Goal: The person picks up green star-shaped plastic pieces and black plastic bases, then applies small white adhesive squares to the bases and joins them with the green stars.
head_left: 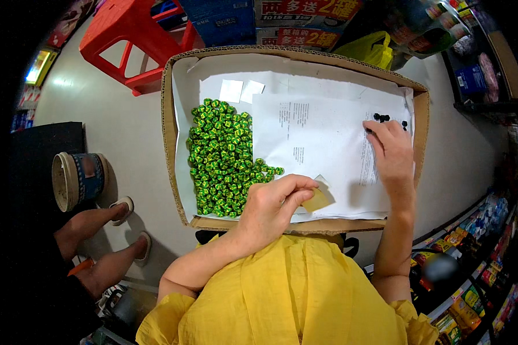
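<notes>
A shallow cardboard box (166, 115) lined with white paper lies in front of me. My left hand (267, 204) pinches a small square wrapper (317, 202), yellowish on the visible side, over the box's near part. Toward the right side, my right hand (392, 150) has its thumb and fingertips closed on a small dark pellet, partly hidden. Just beyond those fingers are several black pellets (381, 118). A big heap of small balls wrapped in green and yellow foil (221, 152) fills the box's left part. Two white paper squares (231, 91) rest beyond the heap.
A printed paper sheet (313, 132) covers the box's middle. Beyond the box stand a red plastic stool (129, 40), stacked cartons (299, 17) and a yellow-green bag (371, 50). A bucket (77, 178) and another person's legs (106, 259) are at left. Stocked shelves (472, 276) run along the right.
</notes>
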The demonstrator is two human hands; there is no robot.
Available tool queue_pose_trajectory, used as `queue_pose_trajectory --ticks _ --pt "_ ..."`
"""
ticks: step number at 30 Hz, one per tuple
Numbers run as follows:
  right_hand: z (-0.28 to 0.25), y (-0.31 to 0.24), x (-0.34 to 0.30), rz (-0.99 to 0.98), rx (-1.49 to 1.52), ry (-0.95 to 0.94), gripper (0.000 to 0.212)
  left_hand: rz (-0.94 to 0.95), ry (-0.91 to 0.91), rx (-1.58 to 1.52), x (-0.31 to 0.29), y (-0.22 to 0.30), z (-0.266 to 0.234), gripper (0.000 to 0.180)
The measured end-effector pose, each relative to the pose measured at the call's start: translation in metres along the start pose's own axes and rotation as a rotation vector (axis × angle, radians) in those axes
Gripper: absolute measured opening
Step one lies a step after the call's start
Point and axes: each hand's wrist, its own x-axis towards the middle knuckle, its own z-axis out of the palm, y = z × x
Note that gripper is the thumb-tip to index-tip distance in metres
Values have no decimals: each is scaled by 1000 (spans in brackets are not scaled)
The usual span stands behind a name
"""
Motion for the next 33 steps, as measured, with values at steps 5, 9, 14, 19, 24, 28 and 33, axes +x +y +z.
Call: queue_pose_trajectory --ticks 5,9,14,19,24,28,33 --pt "7 7 -1 -151 -186 -42 9 -179 -36 -92 2 0 -4 11" --pt "7 6 -4 -80 -134 -48 18 -155 -91 -94 6 -8 -1 10" --pt "5 -4 -3 -4 -189 -70 15 -20 -73 77 10 -15 -2 7" --pt "6 10 -5 -66 -285 -78 13 -143 -43 -62 5 -5 2 8" --pt "4 7 -7 -40 -210 -77 8 -246 -134 -222 1 -8 -1 9" --pt "-1 -2 -11 57 -90 -171 9 -257 -128 -267 -2 -9 -3 7" --pt "-4 -3 -16 101 -11 -245 10 -172 -114 -136 -2 -8 -5 8"
